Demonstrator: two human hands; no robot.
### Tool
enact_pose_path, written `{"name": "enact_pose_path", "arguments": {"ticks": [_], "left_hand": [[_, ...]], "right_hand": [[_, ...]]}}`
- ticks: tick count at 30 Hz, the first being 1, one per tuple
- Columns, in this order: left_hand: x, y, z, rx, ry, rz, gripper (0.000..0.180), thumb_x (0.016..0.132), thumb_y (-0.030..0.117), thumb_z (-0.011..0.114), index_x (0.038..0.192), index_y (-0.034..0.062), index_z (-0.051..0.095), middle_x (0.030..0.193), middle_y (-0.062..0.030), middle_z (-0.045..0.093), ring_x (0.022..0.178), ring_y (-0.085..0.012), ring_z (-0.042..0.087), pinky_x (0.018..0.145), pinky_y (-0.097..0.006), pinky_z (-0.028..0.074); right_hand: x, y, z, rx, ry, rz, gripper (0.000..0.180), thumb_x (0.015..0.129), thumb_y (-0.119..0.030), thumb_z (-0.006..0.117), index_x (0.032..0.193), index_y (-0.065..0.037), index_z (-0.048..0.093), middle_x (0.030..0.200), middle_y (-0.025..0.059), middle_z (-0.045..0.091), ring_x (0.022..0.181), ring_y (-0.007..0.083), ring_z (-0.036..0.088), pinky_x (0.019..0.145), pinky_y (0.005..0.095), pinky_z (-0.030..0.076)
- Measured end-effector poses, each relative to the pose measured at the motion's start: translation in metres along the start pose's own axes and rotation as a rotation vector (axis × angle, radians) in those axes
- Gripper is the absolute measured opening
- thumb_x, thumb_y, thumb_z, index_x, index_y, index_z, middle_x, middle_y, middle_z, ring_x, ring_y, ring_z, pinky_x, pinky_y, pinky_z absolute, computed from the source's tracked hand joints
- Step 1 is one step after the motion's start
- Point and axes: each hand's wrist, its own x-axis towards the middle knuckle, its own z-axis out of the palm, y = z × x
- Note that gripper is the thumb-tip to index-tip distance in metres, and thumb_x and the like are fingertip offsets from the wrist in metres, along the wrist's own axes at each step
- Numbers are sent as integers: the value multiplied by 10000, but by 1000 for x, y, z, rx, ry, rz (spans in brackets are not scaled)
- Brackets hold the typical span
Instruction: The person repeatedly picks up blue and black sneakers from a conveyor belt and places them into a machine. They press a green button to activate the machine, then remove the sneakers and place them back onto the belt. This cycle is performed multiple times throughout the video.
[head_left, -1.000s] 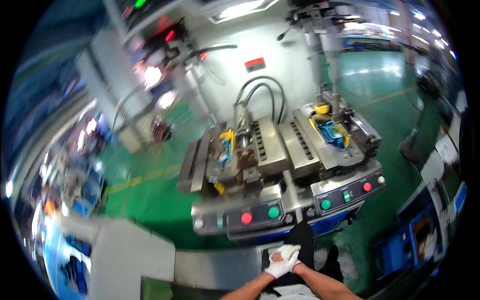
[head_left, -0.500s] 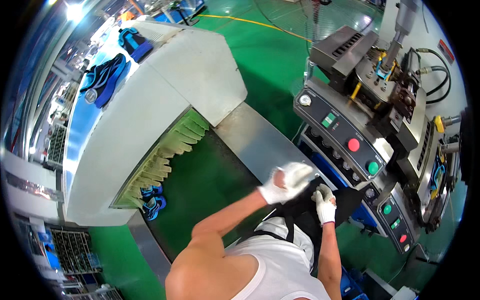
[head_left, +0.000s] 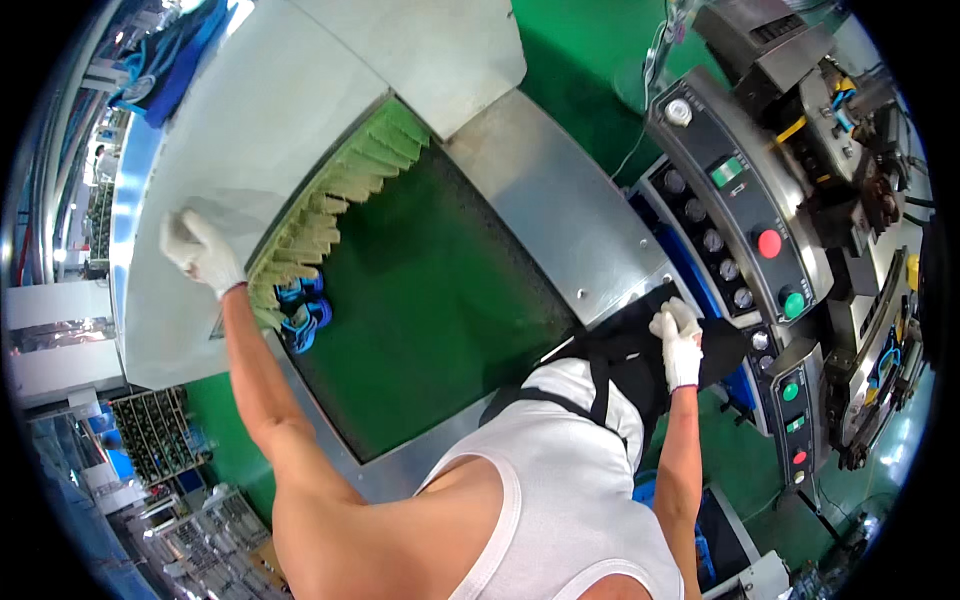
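My left hand (head_left: pixel 200 250), in a white glove, lies flat with fingers spread on the grey metal housing (head_left: pixel 250 120) of a conveyor tunnel, arm stretched far left. Just right of it hangs a curtain of green strips (head_left: pixel 325 215). A pair of blue shoes (head_left: pixel 300 312) sits on the dark green belt (head_left: pixel 430 300) at the curtain's foot. My right hand (head_left: pixel 678 340), also gloved, has its fingers curled on the edge of the black apron (head_left: pixel 615 365) at my waist, beside the belt's steel corner.
A machine control panel (head_left: pixel 745 250) with red and green buttons and several knobs curves along the right. A steel side plate (head_left: pixel 550 200) borders the belt. Racks and bins stand on the green floor at lower left. More blue shoes (head_left: pixel 165 60) lie at top left.
My left hand left the apron at my waist and reached out left onto the grey housing. The right hand stayed at the apron. The view swung further down over the belt.
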Motion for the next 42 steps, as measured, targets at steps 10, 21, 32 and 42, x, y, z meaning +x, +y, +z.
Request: {"name": "enact_pose_path", "arguments": {"ticks": [10, 21, 32, 42], "left_hand": [[-227, -236, -90, 764, -398, -952, 739, 936, 715, 558, 1303, 101, 744, 1420, -227, 639, 1183, -405, 683, 947, -561, 573], [-237, -338, -75, 735, -594, -981, 745, 1010, 640, 518, 1365, 0, 656, 1368, -236, 669, 1250, -429, 650, 1023, -537, 563], [-298, -132, -24, 507, -966, 281, 392, 1113, 313, 504, 1190, -13, 707, 1201, -204, 696, 1159, -387, 638, 1013, -478, 508], [-327, 106, 69, -234, -1203, 443, 228, 987, 173, 689, 1185, 62, 675, 1187, -150, 663, 1092, -362, 675, 934, -480, 545]], "right_hand": [[-4, -20, -3, -113, -64, 127, 481, 1069, -136, 619, 1487, 74, 505, 1399, 254, 629, 1160, 298, 706, 985, 407, 618], [-2, -33, 8, -343, -75, 115, 485, 1040, -175, 626, 1455, 60, 545, 1383, 238, 672, 1083, 253, 745, 952, 355, 605], [-12, -38, 8, -332, -59, 82, 451, 1024, -142, 640, 1434, 33, 575, 1351, 215, 705, 1092, 250, 750, 959, 355, 600], [-3, -16, -3, -79, -43, -34, 467, 1009, -195, 664, 1413, 31, 603, 1309, 176, 731, 1077, 238, 750, 980, 355, 577]]}}
